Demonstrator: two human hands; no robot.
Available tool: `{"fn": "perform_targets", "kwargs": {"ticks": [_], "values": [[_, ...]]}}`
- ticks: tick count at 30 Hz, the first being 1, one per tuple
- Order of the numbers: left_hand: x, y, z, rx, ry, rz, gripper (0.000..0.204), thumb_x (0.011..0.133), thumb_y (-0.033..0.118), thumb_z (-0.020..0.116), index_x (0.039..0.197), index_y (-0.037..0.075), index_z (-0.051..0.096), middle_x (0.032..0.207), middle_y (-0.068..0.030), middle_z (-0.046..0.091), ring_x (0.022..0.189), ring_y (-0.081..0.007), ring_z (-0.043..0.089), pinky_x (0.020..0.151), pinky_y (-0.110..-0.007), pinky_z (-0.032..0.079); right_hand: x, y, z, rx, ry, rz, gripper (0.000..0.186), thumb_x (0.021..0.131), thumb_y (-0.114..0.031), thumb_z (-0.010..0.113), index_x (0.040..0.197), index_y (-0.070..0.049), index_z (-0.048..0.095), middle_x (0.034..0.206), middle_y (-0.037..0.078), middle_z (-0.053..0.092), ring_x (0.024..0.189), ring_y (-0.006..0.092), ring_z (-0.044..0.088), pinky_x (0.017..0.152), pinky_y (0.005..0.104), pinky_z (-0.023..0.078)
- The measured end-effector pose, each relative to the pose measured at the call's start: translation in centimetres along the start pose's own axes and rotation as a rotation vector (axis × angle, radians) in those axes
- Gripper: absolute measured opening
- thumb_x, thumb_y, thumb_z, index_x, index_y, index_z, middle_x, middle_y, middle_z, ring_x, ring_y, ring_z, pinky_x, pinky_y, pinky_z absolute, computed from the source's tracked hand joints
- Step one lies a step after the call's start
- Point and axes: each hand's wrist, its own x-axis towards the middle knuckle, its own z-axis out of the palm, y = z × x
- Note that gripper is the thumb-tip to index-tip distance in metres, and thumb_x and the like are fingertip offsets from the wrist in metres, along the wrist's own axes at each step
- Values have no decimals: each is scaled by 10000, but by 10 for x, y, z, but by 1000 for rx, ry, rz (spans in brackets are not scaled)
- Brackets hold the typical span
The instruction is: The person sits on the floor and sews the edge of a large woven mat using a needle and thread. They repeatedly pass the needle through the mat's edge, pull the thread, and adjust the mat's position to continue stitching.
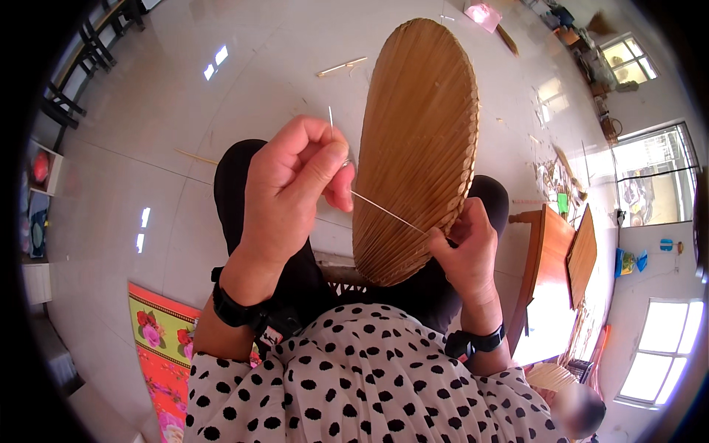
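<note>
Fan (417, 140) points lengthwise forward, hands (284, 184) pinched closed, left on needle (331, 118), right (468, 251) on fan's edge (473, 133).

The white thread (388, 213) was partly hidden by the left hand (286, 184), and whether it was fastened to the leaf fan (417, 133) at the right hand (470, 251) could not be made out. The floral mat (157, 354) was cut off by the lower edge, and another person's head (580, 410) was blurred.
</note>
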Motion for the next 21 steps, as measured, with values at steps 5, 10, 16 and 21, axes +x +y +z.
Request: {"fn": "perform_targets", "kwargs": {"ticks": [5,10,16,21], "values": [[6,-5,-7,97,9,-106,133,982,120,544,913,10,571,719,-36,616,584,-86,589,564,-214,479,1,14,-3,-47,-10,6,305,719,-5,693,948,4,492,819,83,626,744,117,651,693,262,535],[13,-6,-17,519,253,17,124,984,117,541,979,25,624,1073,-55,681,713,-88,634,617,-206,473,1,21,-11,-9,40,-17,301,730,4,686,962,3,496,817,85,625,760,121,657,712,261,537],[2,-32,23,782,-272,111,72,918,50,601,919,-22,614,830,-81,654,658,-109,585,591,-251,457,3,16,-10,-6,4,-48,295,738,1,692,968,12,508,828,78,637,765,117,661,743,264,544],[-5,-48,24,542,-224,-6,40,883,17,645,897,-13,623,749,-36,628,647,-83,568,590,-240,461,4,10,-9,15,36,0,257,735,-19,718,911,15,534,771,56,632,728,72,631,693,251,543]]}}
